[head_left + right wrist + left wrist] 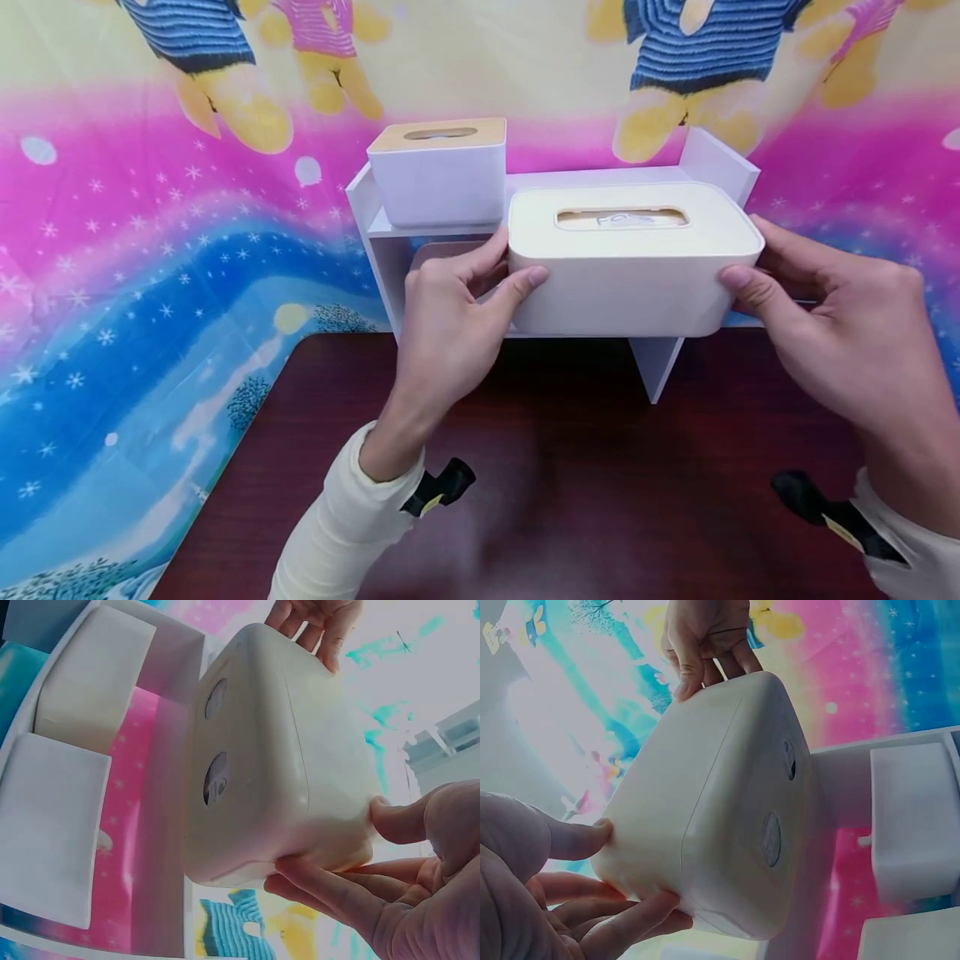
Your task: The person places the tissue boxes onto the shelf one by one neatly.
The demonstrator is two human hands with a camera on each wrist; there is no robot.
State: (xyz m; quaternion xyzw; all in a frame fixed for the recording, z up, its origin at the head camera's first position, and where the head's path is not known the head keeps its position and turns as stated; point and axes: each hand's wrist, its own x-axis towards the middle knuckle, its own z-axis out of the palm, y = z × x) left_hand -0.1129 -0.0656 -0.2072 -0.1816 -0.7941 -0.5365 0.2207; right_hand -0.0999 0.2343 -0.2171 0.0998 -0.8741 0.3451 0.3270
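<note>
A cream tissue box (pixel 622 292) with a long slot in its pale lid is held up level in front of the white shelf. My left hand (pixel 450 329) grips its left end, thumb on the front face and fingers around the side and back. At the other end, my right hand (pixel 840 325) holds it the same way, thumb on the front corner. Two round holes show in the underside of the tissue box (pixel 739 795) in the left wrist view. The white shelf (pixel 600 177) behind is partly hidden by the box and my left hand.
A second tissue box (pixel 442 187), white with a wooden lid, stands on the shelf's upper left. Below it, another pale box (pixel 442 250) sits mostly behind my left hand. The shelf stands on a dark wooden table (pixel 585 483), against a colourful printed cloth (pixel 150 275).
</note>
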